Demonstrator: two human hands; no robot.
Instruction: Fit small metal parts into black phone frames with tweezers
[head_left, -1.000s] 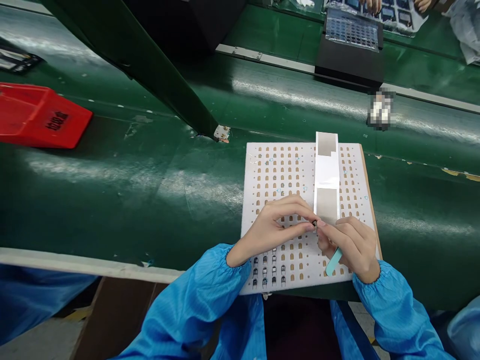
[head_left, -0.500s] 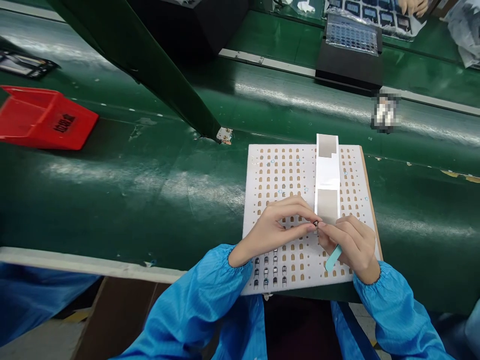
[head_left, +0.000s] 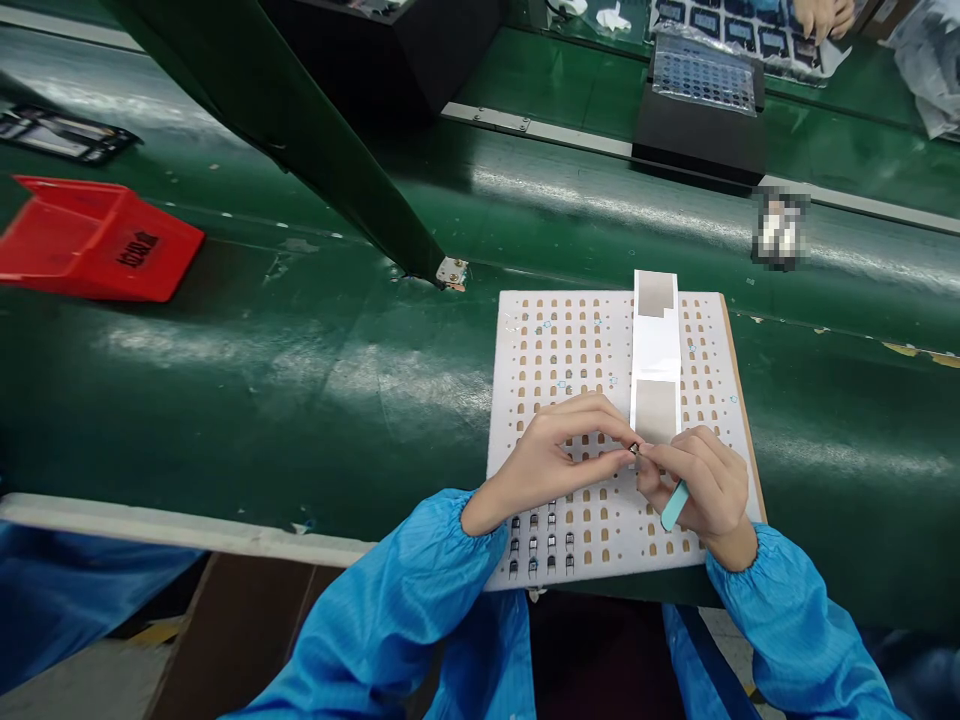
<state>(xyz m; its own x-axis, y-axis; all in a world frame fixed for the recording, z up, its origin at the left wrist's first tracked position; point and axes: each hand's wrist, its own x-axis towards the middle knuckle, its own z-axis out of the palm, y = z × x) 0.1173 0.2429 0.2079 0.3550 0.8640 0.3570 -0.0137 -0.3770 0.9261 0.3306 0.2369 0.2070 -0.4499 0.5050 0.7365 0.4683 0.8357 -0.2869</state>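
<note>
A white foam tray [head_left: 525,330] full of small slots lies on the green belt in front of me. Several small dark parts [head_left: 540,545] sit in its near-left slots. A white strip [head_left: 656,350] with grey patches lies lengthwise on the tray. My left hand [head_left: 555,455] and my right hand [head_left: 701,480] meet above the tray's near half, fingertips pinched together on a tiny dark part [head_left: 634,449]. A light blue tool [head_left: 673,506] is tucked in my right hand as well.
A red bin [head_left: 90,240] lies at the far left of the green belt [head_left: 300,350]. A dark green post [head_left: 315,140] slants down to a bracket [head_left: 452,272]. A black box [head_left: 701,110] with a clear tray stands at the back; another person's hand [head_left: 821,15] works beyond it.
Both hands stay pinched on the tiny part, with only slight finger shifts. The view has drifted a little, so everything sits slightly lower and more to the right.
</note>
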